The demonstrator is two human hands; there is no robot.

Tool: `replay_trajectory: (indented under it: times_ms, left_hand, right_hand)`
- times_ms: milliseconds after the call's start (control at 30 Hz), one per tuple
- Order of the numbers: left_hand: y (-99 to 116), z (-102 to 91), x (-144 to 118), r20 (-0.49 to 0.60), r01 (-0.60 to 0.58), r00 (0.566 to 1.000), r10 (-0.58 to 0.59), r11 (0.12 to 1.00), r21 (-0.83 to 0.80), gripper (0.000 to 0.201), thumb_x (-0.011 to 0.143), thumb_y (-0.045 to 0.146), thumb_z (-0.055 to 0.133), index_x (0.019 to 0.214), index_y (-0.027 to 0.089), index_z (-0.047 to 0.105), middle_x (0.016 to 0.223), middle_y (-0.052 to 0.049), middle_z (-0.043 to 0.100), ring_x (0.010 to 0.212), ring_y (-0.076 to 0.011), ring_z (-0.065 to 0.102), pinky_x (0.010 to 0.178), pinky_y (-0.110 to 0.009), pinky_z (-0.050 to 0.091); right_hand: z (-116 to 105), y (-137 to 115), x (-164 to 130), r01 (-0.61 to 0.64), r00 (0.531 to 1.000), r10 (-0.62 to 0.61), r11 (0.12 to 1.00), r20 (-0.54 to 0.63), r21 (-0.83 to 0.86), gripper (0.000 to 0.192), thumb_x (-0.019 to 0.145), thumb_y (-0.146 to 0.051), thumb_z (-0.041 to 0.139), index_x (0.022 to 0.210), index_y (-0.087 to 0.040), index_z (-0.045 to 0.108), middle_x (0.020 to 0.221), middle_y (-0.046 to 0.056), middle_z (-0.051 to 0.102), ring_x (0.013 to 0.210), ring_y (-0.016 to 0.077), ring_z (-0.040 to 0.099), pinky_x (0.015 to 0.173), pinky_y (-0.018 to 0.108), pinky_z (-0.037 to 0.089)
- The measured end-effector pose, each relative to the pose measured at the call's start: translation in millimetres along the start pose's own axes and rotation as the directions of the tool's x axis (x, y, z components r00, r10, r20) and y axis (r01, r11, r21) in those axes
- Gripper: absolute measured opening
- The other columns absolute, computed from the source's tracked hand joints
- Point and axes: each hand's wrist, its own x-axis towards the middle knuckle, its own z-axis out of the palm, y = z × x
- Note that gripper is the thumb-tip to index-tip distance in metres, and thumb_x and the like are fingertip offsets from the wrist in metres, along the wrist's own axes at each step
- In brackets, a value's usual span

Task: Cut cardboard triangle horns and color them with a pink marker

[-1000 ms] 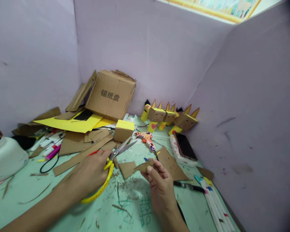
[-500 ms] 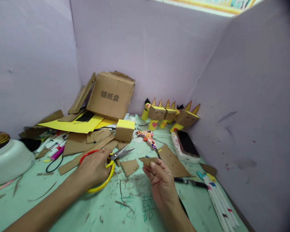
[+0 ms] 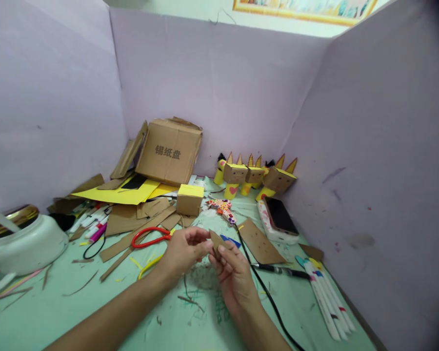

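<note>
both hands meet over the middle of the desk (image 3: 58,312); the left hand (image 3: 183,251) and the right hand (image 3: 232,275) each pinch the same small cardboard piece (image 3: 216,240) between thumb and fingertips, fingers curled close around it, nothing else in either grip; the piece sits just above the desk surface, a little nearer than the flat cardboard panel (image 3: 259,242) lying to the right.

as to progress, i would judge the cutting of this piece done; the scissors (image 3: 151,239), red and yellow handled, lie set down on the desk just left of the left hand, and thin offcuts and crumbs are scattered under the hands; what seems left is shaping or fitting the piece, which is not joined to anything yet.

the piece itself is plain brown corrugated card, small, roughly angular, tilted with one corner up; its far edge is partly hidden by fingers; it looks stiff but light.

finished cardboard figures (image 3: 256,178) with yellow legs and pointed ears stand by the back wall; a black cable (image 3: 263,292) runs past the right wrist.
</note>
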Motion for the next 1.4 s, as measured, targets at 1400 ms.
replay_trajectory:
  times_ms: [1400]
  left_hand:
    - [-10,-8.0,-1,0.055,0.132,0.989,-0.135,0.990,0.055,0.017,0.061,0.028,0.056,0.052,0.014,0.052,0.038,0.005,0.040,0.035,-0.0056,0.034,0.035,-0.018,0.027]
  right_hand:
    - [-6,-17,14,-0.130,0.983,0.178,0.842,0.041,-0.523,0.034,0.046,-0.026,0.082,0.070,-0.014,0.061,0.057,-0.001,0.064,0.052,0.0130,0.058,0.050,0.027,0.053]
